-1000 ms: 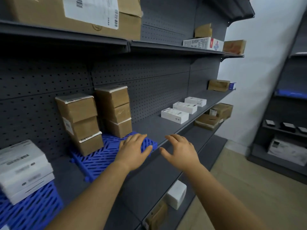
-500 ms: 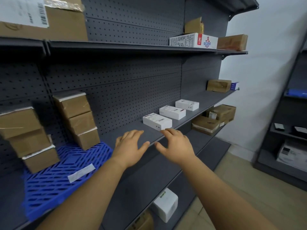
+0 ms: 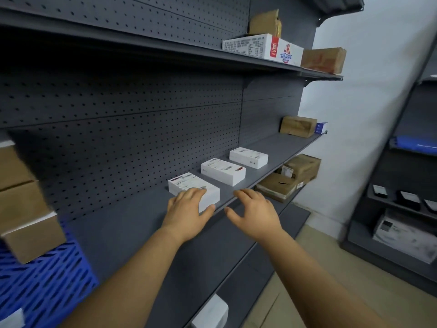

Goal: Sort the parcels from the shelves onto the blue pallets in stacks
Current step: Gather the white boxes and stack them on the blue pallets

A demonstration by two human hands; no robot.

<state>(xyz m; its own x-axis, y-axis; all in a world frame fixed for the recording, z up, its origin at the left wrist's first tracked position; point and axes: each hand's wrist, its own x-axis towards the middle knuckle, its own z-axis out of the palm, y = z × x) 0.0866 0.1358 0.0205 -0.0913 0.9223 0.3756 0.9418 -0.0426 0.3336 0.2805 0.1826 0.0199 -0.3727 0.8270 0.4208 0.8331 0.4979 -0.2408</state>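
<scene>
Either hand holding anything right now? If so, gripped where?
Nothing gripped. The left hand lies spread over the nearest white box, at its near end, uncurled; the right hand hovers open beside it.

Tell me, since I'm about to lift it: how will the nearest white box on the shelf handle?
The nearest white box looks rigid and flat, so it probably won't tip. Its smooth faces may slide on the shelf. It seems light, likely a one-hand lift for the left hand.

three white parcels (image 3: pixel 222 171), flat, shelf row
</scene>
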